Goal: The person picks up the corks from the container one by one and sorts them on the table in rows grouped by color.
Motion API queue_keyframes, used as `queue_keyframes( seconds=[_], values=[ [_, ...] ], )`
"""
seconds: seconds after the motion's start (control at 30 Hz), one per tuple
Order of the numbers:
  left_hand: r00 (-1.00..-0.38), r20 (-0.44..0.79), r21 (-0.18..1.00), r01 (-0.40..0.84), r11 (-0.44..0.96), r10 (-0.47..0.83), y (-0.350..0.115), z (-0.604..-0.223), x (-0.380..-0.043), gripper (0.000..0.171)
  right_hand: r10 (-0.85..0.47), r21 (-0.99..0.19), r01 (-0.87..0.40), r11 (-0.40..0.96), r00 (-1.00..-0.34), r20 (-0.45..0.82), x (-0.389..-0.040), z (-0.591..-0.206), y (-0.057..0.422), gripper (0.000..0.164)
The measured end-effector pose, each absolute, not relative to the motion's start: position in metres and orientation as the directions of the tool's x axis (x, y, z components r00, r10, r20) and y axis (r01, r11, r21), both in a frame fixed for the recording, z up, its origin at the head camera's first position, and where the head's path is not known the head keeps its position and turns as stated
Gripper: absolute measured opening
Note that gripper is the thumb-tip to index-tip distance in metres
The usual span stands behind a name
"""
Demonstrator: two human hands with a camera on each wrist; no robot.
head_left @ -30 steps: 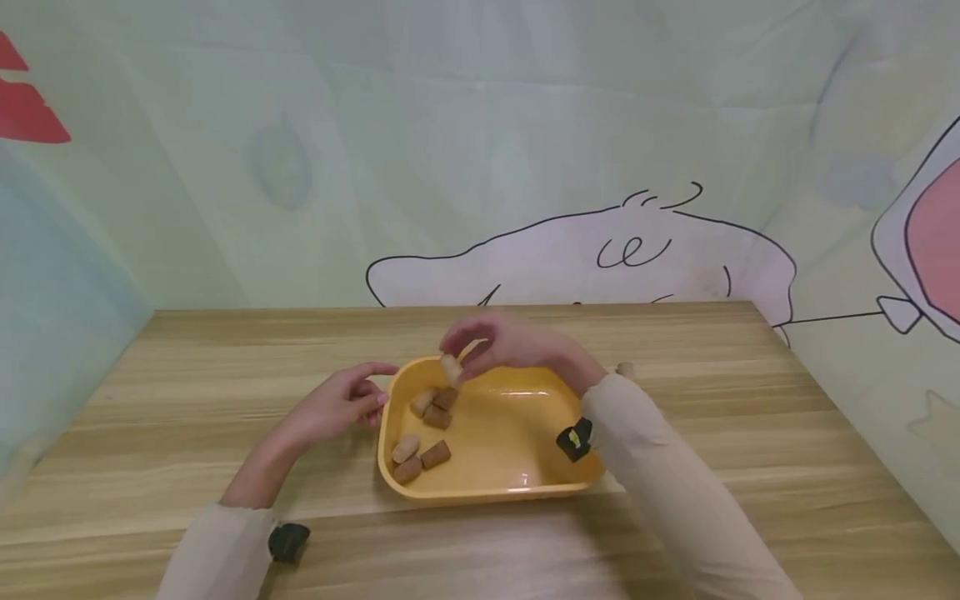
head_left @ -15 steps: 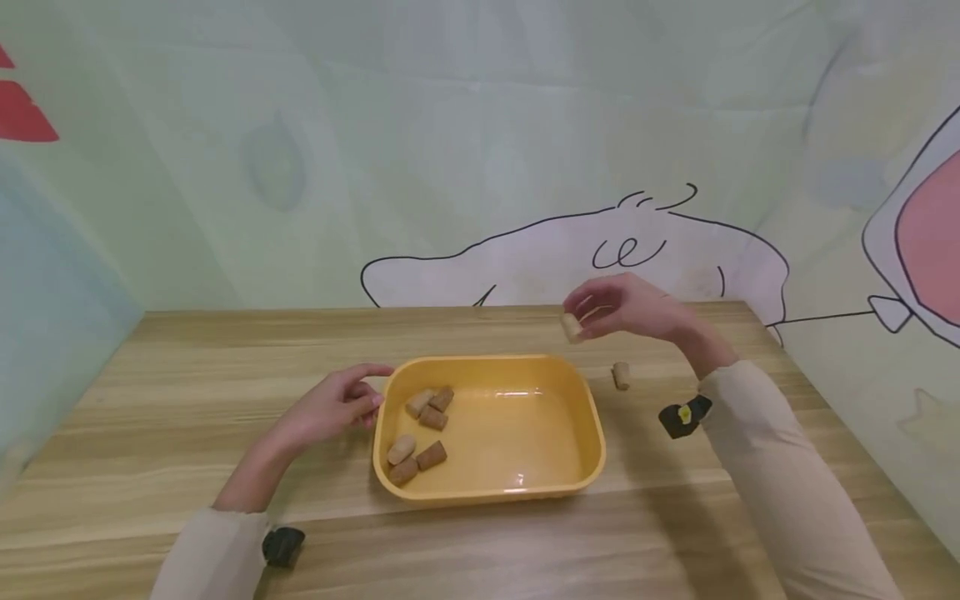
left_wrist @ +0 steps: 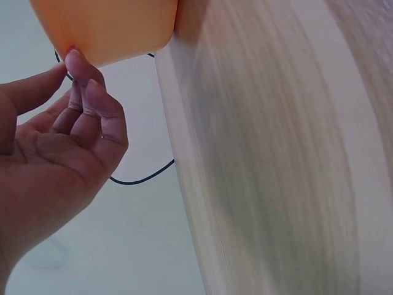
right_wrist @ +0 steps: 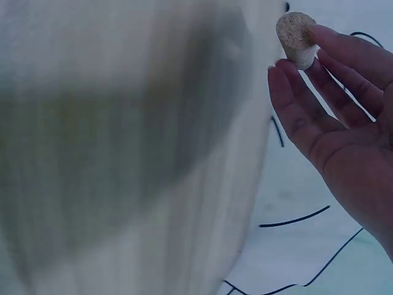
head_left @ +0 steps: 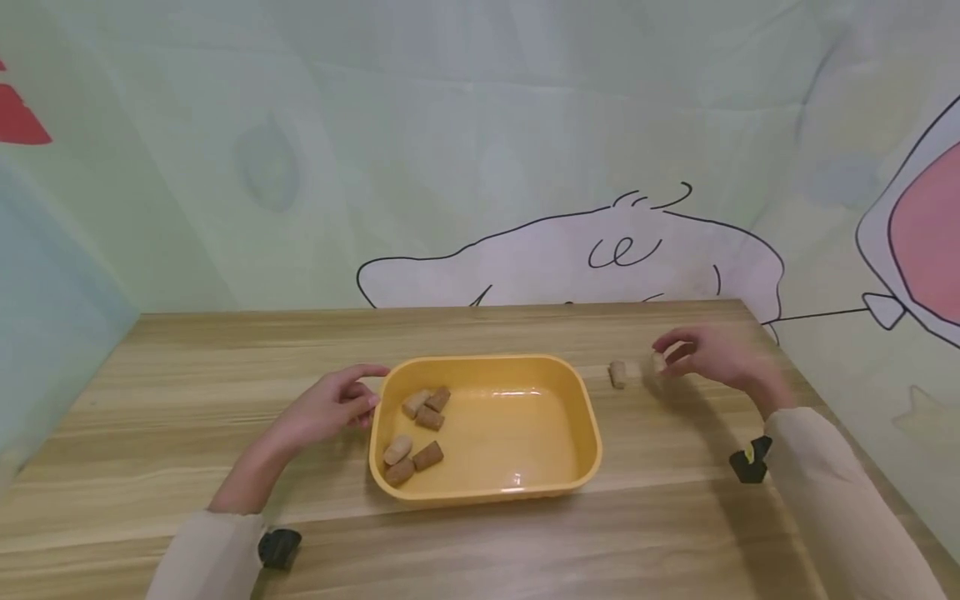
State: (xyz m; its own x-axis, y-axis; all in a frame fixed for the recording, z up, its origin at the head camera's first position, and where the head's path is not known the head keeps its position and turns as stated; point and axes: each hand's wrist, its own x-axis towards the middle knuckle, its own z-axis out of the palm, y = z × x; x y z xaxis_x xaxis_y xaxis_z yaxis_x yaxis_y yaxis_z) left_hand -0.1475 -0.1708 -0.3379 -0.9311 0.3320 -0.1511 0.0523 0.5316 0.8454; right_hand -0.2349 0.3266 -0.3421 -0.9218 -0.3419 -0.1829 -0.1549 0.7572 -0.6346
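My right hand (head_left: 708,354) pinches a light cork (right_wrist: 296,38) between thumb and fingertips, just above the table right of the yellow tub (head_left: 487,496). A second light cork (head_left: 617,374) stands between the tub and that hand. At the tub's left end, my left hand (head_left: 330,408) touches the outside with its fingertips, fingers loosely bent; the left wrist view shows them against the tub's orange-looking wall (left_wrist: 116,31). Inside the tub's left part lie several corks, some light like the pale cork (head_left: 398,450), others brown like the dark cork (head_left: 428,456).
The wood-grain table (head_left: 525,550) extends around the tub on all sides. Behind it hangs a pale printed cloth (head_left: 450,167) with cartoon line drawings. Each forearm wears a black wrist device, such as the one on the right sleeve (head_left: 750,460).
From over the tub's left part, my right hand has travelled right and come down near the table's right side, still holding the light cork. My left hand stays at the tub's end.
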Motion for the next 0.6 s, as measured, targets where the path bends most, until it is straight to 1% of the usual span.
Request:
queue_keyframes(
  seconds=[0.2,0.43,0.6],
  values=[
    [-0.931,-0.157,0.843,0.048,0.536,0.330,-0.171,-0.339,-0.148,0.041,-0.386,-0.656,-0.210,0.725,-0.913,-0.134,-0.235,-0.363,0.330,0.042],
    [-0.931,-0.156,0.846,0.047,0.532,0.331,-0.171,-0.340,-0.148,0.041,-0.382,-0.646,-0.204,0.736,-0.913,-0.146,-0.235,-0.370,0.324,0.038],
    [-0.931,-0.146,0.847,0.057,0.528,0.335,-0.172,-0.340,-0.148,0.041,-0.386,-0.659,-0.199,0.725,-0.910,-0.151,-0.237,-0.372,0.322,0.040]
  ],
)
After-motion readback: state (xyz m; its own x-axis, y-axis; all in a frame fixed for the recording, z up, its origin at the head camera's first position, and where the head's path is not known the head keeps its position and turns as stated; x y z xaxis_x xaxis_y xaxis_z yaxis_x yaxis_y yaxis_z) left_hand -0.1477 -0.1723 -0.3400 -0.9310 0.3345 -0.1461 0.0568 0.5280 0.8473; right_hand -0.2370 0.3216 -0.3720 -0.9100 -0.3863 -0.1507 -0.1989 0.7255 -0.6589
